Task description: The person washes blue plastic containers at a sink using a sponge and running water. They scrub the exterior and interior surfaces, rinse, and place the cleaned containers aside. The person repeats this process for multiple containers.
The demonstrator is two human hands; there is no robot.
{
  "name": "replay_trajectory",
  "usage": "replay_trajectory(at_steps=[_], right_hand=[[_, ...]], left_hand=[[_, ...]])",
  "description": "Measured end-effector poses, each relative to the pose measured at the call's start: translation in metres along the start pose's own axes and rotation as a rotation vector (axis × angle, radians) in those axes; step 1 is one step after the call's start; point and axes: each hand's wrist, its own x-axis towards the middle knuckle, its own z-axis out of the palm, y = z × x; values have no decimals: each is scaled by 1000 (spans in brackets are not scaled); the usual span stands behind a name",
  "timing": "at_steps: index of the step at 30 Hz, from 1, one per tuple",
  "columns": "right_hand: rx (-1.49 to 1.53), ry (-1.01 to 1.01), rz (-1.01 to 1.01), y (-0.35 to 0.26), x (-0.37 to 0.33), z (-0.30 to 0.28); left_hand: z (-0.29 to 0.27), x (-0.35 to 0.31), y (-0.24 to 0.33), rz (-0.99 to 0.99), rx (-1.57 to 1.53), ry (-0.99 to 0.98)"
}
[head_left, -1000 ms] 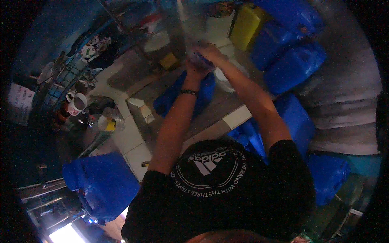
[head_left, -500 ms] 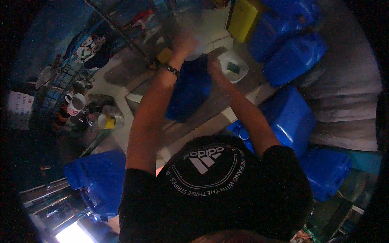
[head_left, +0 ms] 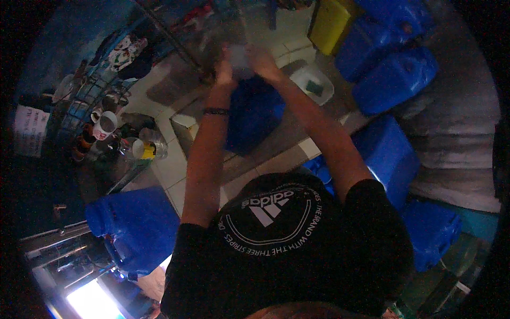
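Ahead of me, at the top middle, my left hand (head_left: 224, 66) and my right hand (head_left: 259, 61) are close together, both smeared by motion. Between them is a pale, translucent thing (head_left: 240, 57), its kind too blurred to make out, with a hand closed on each side of it. Just below my hands a blue jerrycan (head_left: 255, 114) stands on the tiled floor, its upper end partly hidden by the hands. Right of it sits a white square tub (head_left: 328, 94) with a green scouring pad (head_left: 314, 86) inside.
More blue jerrycans (head_left: 396, 80) and a yellow container (head_left: 330, 26) stand at the upper right. Another blue jerrycan (head_left: 141, 226) is at the lower left. A wire rack (head_left: 82, 114), a white mug (head_left: 108, 122) and a clear container (head_left: 154, 148) line the left side. A grey curtain (head_left: 457, 133) hangs at the right.
My right hand has moved up and left from beside the jerrycan to the pale thing. My left hand has shifted slightly left and down, and the view has shifted a little.
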Motion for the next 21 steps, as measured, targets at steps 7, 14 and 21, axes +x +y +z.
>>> replay_trajectory(at_steps=[7,14,21], right_hand=[[191,-173,-149,-16,-6,-50],[191,-169,-248,-9,-10,-46],[-260,-213,-36,1,-10,-39]], left_hand=[[30,-34,12,-161,-453,-228],[19,-11,-42,-103,-941,-738],[25,-24,-62,-172,-1129,-846]])
